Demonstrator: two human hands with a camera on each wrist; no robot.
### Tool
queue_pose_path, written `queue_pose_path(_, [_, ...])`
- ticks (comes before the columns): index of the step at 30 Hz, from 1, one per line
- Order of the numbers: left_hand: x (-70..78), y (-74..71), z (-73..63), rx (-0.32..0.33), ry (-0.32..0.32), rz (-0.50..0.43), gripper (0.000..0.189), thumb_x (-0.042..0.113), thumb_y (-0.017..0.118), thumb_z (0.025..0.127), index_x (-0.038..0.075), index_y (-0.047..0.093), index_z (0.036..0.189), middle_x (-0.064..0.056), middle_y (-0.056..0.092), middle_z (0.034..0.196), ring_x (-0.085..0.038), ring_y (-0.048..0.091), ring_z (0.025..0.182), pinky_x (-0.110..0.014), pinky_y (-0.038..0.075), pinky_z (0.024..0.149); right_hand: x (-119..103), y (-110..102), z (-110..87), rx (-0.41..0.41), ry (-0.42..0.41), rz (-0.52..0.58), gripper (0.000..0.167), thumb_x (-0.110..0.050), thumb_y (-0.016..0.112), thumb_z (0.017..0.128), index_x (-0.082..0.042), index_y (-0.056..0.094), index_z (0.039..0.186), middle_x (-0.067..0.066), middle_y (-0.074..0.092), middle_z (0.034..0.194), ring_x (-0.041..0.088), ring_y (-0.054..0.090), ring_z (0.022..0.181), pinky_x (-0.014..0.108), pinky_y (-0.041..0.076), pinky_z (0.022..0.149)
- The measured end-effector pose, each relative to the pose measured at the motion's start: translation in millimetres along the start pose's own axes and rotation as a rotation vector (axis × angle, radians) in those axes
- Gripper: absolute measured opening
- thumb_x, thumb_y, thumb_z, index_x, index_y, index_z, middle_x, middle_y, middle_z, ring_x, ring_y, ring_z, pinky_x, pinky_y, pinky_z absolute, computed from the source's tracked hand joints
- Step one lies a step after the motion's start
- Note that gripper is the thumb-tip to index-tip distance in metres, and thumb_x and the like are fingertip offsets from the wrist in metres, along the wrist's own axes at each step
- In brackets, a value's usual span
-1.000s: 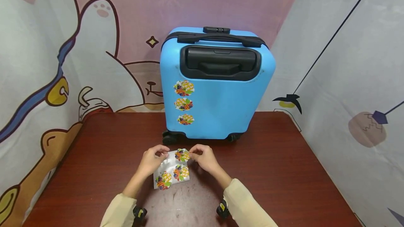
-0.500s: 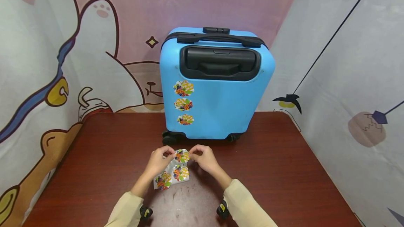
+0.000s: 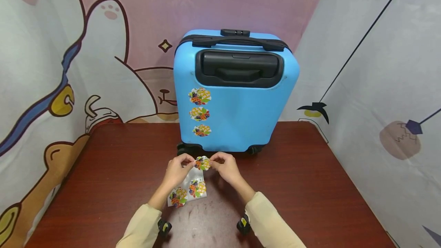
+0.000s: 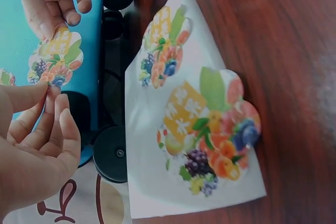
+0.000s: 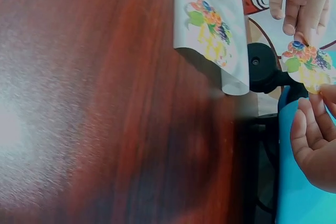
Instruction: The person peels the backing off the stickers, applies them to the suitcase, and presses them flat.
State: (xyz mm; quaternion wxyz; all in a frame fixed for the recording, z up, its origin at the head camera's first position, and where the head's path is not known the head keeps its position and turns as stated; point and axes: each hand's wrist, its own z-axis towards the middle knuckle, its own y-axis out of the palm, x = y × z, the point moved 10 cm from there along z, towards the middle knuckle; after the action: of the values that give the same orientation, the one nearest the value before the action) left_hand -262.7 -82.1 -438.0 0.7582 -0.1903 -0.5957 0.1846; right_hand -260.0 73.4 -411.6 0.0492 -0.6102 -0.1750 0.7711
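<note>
A scalloped fruit sticker (image 3: 202,163) is stretched between both hands above the top of a white backing sheet (image 3: 186,182). My left hand (image 3: 177,170) pinches its left edge between thumb and forefinger. On the opposite edge my right hand (image 3: 227,167) pinches it the same way. In the left wrist view the held sticker (image 4: 55,59) faces the camera, printed with fruit and a yellow block of characters. Two more fruit stickers, a lower left one (image 3: 178,197) and a right one (image 3: 197,188), lie on the sheet, whose far end curls up in the right wrist view.
Behind the hands a blue suitcase (image 3: 237,118) stands upright on black wheels (image 3: 186,149). Three fruit stickers, the middle one (image 3: 199,114) among them, run down its left side. The dark red wooden table (image 3: 303,186) backs onto a printed cloth (image 3: 144,22).
The left hand has come right to the sticker and pinches its left edge. Both hands have then raised the sticker off the backing sheet, moving slightly towards the suitcase.
</note>
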Motion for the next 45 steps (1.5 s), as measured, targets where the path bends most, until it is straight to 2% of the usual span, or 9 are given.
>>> queue_pose_path(4, [5.0,0.4,5.5,0.010,0.005,-0.012,0.005,0.011,0.067,0.083,0.007,0.065,0.081,0.001,0.064,0.077,-0.017,0.059,0.073,-0.033,0.046,0.067,-1,-6,3.8,0.012,0.001,-0.007,0.005,0.008,0.061,0.080,0.012,0.062,0.082,0.025,0.062,0.074,0.031,0.059,0.062,0.042,0.050,0.056])
queue_pose_path(7, [10.7,-0.2,10.4,0.023,0.012,-0.020,0.006,0.011,0.067,0.083,0.006,0.065,0.080,-0.001,0.064,0.077,-0.018,0.058,0.071,-0.033,0.046,0.067,11,-10,10.4,0.036,0.001,0.001,0.003,0.006,0.063,0.080,0.009,0.064,0.082,0.023,0.062,0.072,0.018,0.057,0.058,0.037,0.050,0.054])
queue_pose_path(11, [18.3,0.1,17.2,0.043,0.028,-0.028,0.007,0.012,0.067,0.083,0.006,0.065,0.081,-0.002,0.064,0.076,-0.018,0.058,0.069,-0.031,0.047,0.064,24,-18,18.5,0.065,0.019,0.002,0.003,0.000,0.066,0.081,0.003,0.066,0.082,0.018,0.062,0.072,0.011,0.055,0.057,0.029,0.047,0.053])
queue_pose_path(17, [32.4,2.8,26.1,0.066,0.069,-0.060,0.005,0.010,0.066,0.084,0.006,0.065,0.083,-0.004,0.063,0.078,-0.020,0.059,0.072,-0.031,0.048,0.066,20,-34,25.0,0.103,0.048,0.021,0.006,-0.002,0.067,0.081,0.002,0.068,0.084,0.016,0.064,0.076,0.017,0.057,0.061,0.031,0.048,0.056])
queue_pose_path(22, [44.6,6.2,34.3,0.061,0.100,-0.074,0.006,0.011,0.064,0.086,0.005,0.065,0.087,-0.004,0.063,0.081,-0.019,0.059,0.074,-0.031,0.047,0.066,-3,-47,22.6,0.138,0.057,0.043,0.009,0.002,0.064,0.081,0.009,0.065,0.086,0.021,0.062,0.079,0.015,0.055,0.061,0.024,0.046,0.056])
queue_pose_path(25, [50.0,7.8,38.6,0.054,0.102,-0.091,0.006,0.011,0.063,0.086,0.006,0.065,0.087,-0.003,0.062,0.081,-0.018,0.058,0.073,-0.032,0.047,0.065,-17,-52,19.4,0.147,0.066,0.041,0.010,0.003,0.062,0.083,0.011,0.064,0.088,0.023,0.061,0.083,0.024,0.055,0.065,0.024,0.045,0.057])
queue_pose_path(28, [55.3,8.9,42.4,0.060,0.107,-0.106,0.005,0.011,0.064,0.086,0.006,0.065,0.087,-0.003,0.063,0.080,-0.018,0.058,0.072,-0.032,0.047,0.064,-20,-58,19.0,0.166,0.081,0.043,0.010,0.002,0.062,0.083,0.010,0.064,0.089,0.023,0.060,0.084,0.034,0.054,0.069,0.024,0.044,0.057])
queue_pose_path(33, [63.4,11.0,46.8,0.084,0.133,-0.104,0.004,0.010,0.065,0.085,0.007,0.065,0.085,-0.004,0.063,0.079,-0.019,0.058,0.074,-0.031,0.046,0.061,-21,-67,22.0,0.197,0.098,0.060,0.010,0.002,0.063,0.083,0.010,0.064,0.088,0.021,0.061,0.084,0.028,0.055,0.071,0.024,0.045,0.059])
queue_pose_path(45, [84.1,7.8,55.4,0.155,0.187,-0.098,0.005,0.009,0.066,0.083,0.004,0.066,0.083,-0.006,0.064,0.076,-0.019,0.059,0.072,-0.031,0.047,0.061,-33,-81,25.8,0.254,0.065,0.066,0.011,0.002,0.062,0.083,0.012,0.063,0.089,0.027,0.060,0.082,0.042,0.055,0.078,0.022,0.045,0.058])
